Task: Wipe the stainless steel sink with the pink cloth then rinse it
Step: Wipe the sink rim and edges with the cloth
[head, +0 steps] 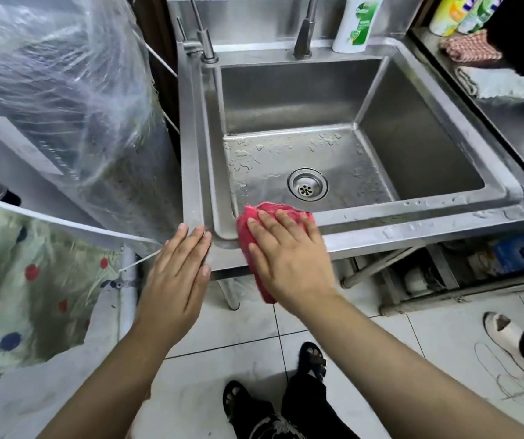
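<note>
**Pink cloth draped over the sink's front rim under a flat right hand**

The pink cloth (244,232) lies across the front rim of the stainless steel sink (412,231), near the basin's 7 o'clock corner. Its long axis runs roughly from 12 to 6 o'clock: the upper end reaches over the inner edge toward the basin, and the lower end hangs down the outer face of the sink front.

The right hand (286,258) presses on the cloth with fingers straight and spread, pointing to about 11 o'clock, not curled around it. The left hand (175,274) is wide and flat, holding nothing, with its fingertips touching the rim's front left corner at 9 o'clock of the cloth.

In the basin, the drain (307,186) sits at 1 o'clock of the cloth, with water droplets scattered on the floor around it. A tall faucet (305,33) and a white soap bottle (355,23) stand on the back ledge at 12 o'clock. Two folded rags (498,83) lie on the bench at 2 o'clock.
</note>
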Demonstrator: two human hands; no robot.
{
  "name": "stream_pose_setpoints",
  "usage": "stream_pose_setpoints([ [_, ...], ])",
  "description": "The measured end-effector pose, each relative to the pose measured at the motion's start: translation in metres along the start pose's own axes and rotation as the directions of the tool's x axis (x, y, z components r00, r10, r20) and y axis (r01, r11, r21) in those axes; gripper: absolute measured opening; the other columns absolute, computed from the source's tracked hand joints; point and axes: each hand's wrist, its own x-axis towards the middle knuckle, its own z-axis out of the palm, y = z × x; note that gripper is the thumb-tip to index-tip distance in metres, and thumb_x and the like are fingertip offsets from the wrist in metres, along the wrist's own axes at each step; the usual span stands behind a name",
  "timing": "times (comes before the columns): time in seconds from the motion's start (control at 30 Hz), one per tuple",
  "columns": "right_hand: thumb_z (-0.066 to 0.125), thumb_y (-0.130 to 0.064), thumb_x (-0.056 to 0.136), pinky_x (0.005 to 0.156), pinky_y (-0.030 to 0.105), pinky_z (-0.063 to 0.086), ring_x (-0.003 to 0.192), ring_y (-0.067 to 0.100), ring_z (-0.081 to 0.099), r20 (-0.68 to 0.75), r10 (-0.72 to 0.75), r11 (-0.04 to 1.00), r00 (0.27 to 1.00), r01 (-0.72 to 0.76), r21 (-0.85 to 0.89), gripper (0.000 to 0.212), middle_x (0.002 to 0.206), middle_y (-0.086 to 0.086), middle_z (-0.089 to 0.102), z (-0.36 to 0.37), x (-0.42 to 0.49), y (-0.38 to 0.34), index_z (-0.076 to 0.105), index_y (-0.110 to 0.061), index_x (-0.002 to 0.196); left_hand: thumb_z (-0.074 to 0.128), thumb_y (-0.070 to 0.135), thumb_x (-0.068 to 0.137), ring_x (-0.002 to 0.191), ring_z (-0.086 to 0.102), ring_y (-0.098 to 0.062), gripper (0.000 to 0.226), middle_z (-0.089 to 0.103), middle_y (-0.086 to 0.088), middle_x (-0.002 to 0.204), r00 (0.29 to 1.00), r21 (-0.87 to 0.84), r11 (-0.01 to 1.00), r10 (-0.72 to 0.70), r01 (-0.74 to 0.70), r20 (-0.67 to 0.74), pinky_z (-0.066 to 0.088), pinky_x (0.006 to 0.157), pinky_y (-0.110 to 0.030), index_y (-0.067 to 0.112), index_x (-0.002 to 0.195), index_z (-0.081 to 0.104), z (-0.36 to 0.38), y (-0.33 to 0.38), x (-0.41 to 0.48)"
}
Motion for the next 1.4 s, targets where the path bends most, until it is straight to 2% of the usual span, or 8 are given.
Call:
stream_pose_setpoints([
  [0.2,0.022,-0.041,0.089,0.108,0.046,0.017,0.127,0.019,0.047,-0.056,0.388,0.913,0.92,-0.392,-0.116,0.054,0.131,-0.001,0.059,-0.027,-0.03,0.169,0.059,-0.023,0.124,0.026,0.029,0.098,0.142,0.021,-0.019,0.048,0.036,-0.001,0.147,1.0,-0.016,1.0,-0.017,0.017,-0.018,0.022,0.113,-0.042,0.008,0.139,0.04,0.0,0.002,-0.001],
  [0.3,0.023,-0.038,0.087,0.11,0.045,0.016,0.125,0.026,0.05,-0.113,0.477,0.87,0.872,-0.486,-0.08,0.057,0.127,0.007,0.061,-0.025,-0.025,0.165,0.062,-0.014,0.121,0.025,0.032,0.098,0.141,0.021,-0.016,0.049,0.04,-0.001,0.145,0.999,-0.016,0.999,-0.029,0.028,-0.032,0.018,0.114,-0.04,0.01,0.139,0.041,-0.004,0.005,0.001],
  [0.5,0.035,-0.032,0.084,0.101,0.044,0.026,0.109,0.029,0.061,-0.135,0.179,0.983,0.974,-0.182,-0.011,0.049,0.117,0.009,0.067,0.003,0.001,0.019,0.066,-0.012,0.116,0.025,0.031,0.098,0.139,0.026,-0.019,0.048,0.043,-0.004,0.143,0.999,0.027,0.999,0.024,-0.023,-0.029,0.011,0.116,-0.034,0.011,0.137,0.044,-0.005,0.02,0.015],
  [0.63,0.036,-0.035,0.087,0.103,0.042,0.037,0.112,0.024,0.06,-0.056,-0.005,1.0,0.998,0.007,0.03,0.046,0.12,0.003,0.066,-0.003,-0.004,0.045,0.063,-0.017,0.12,0.029,0.03,0.096,0.136,0.033,-0.021,0.047,0.049,-0.006,0.14,1.0,0.079,0.997,0.006,-0.005,-0.018,0.015,0.114,-0.038,0.01,0.133,0.05,0.004,0.027,0.02],
  [0.8,0.03,-0.036,0.089,0.103,0.043,0.034,0.118,0.028,0.056,-0.094,0.314,0.947,0.945,-0.319,-0.043,0.052,0.126,0.01,0.062,-0.022,-0.026,0.168,0.061,-0.013,0.123,0.026,0.031,0.097,0.136,0.032,-0.02,0.048,0.05,-0.006,0.139,1.0,0.114,0.993,0.014,-0.017,0.026,0.015,0.115,-0.037,0.01,0.132,0.052,0.004,0.027,0.021],
  [0.9,0.027,-0.038,0.089,0.106,0.04,0.022,0.123,0.028,0.052,-0.115,0.399,0.914,0.91,-0.405,-0.034,0.055,0.129,0.008,0.06,-0.019,-0.024,0.163,0.061,-0.013,0.124,0.021,0.036,0.1,0.136,0.032,-0.018,0.051,0.047,-0.003,0.141,0.999,0.018,0.999,0.032,-0.033,0.021,0.021,0.113,-0.038,0.011,0.133,0.051,-0.006,0.019,0.023],
  [1.27,0.039,-0.037,0.089,0.104,0.043,0.029,0.117,0.024,0.058,-0.029,-0.041,0.999,0.999,0.042,0.03,0.046,0.125,0.002,0.063,0.001,0.002,0.017,0.062,-0.017,0.123,0.024,0.043,0.098,0.139,0.025,-0.011,0.053,0.046,-0.002,0.142,0.977,-0.013,0.986,0.165,-0.165,0.137,0.014,0.114,-0.022,0.014,0.135,0.048,-0.038,-0.068,0.112],
  [1.4,0.041,-0.035,0.091,0.103,0.05,0.035,0.12,0.027,0.055,-0.089,0.112,0.993,0.99,-0.108,0.05,0.043,0.126,0.003,0.062,-0.002,-0.012,0.068,0.062,-0.014,0.121,0.023,0.042,0.099,0.139,0.027,-0.013,0.053,0.047,-0.002,0.14,0.957,-0.088,0.964,0.26,-0.25,0.127,0.017,0.115,-0.03,0.013,0.134,0.05,-0.031,-0.083,0.131],
])
